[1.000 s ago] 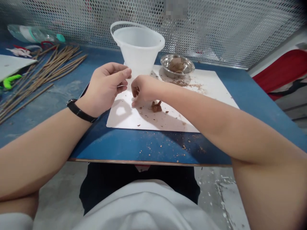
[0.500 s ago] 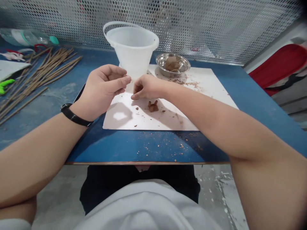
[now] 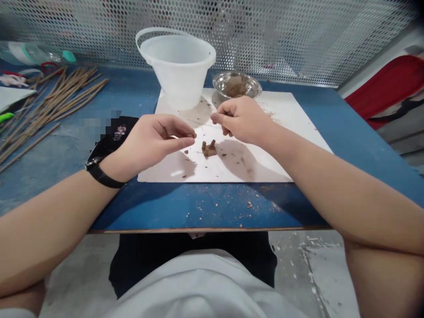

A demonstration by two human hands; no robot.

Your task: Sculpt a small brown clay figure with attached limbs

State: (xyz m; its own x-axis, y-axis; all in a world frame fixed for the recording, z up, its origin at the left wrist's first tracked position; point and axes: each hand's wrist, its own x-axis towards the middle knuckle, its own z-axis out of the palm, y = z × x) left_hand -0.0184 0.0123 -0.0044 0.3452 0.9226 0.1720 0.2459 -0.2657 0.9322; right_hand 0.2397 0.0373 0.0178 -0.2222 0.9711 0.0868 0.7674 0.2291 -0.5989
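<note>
A small brown clay block with short stubs standing up from it sits on the white board. To the left of it and just above the board, my left hand is closed in a pinch, with a small piece of clay at the fingertips. My right hand hovers up and to the right of the block, thumb and fingers pressed together. Whatever it may hold is hidden. Neither hand touches the block. Loose clay crumbs lie around it.
A white bucket stands at the board's back left. Beside it, a metal bowl holds a clay lump. Thin brown sticks, a phone and a plastic bottle lie leftward. A perforated metal screen rises behind.
My right hand has moved right, away from the left hand. My left hand has come lower and right, toward the clay block, uncovering the phone behind its wrist.
</note>
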